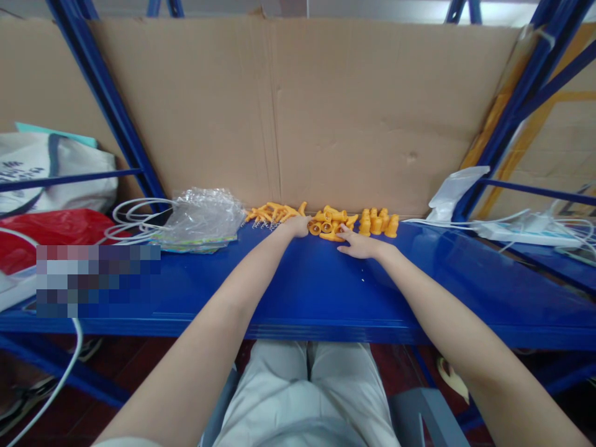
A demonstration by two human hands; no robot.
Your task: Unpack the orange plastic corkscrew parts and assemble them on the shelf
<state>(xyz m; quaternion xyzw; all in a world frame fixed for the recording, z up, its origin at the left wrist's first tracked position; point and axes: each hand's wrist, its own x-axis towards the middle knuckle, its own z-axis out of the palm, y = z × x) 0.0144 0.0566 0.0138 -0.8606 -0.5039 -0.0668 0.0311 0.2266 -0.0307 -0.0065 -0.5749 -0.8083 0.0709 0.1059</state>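
Note:
Small orange plastic parts lie along the back of a blue metal shelf (302, 279), against a cardboard sheet. They form a left heap (272, 214), a middle heap (331, 222) and a right cluster of upright pieces (378, 222). My left hand (298, 225) reaches into the gap between the left and middle heaps; its fingers curl among the parts and what they hold is hidden. My right hand (358, 244) rests on the shelf just in front of the middle heap, fingers stretched toward the parts, touching the nearest ones.
A pile of clear plastic bags (202, 218) and coiled white cable (135, 218) lie to the left. A red bag (46, 230) and a white tote (51, 174) sit far left. A white power strip with cables (516, 230) lies right. Blue rack posts flank the shelf.

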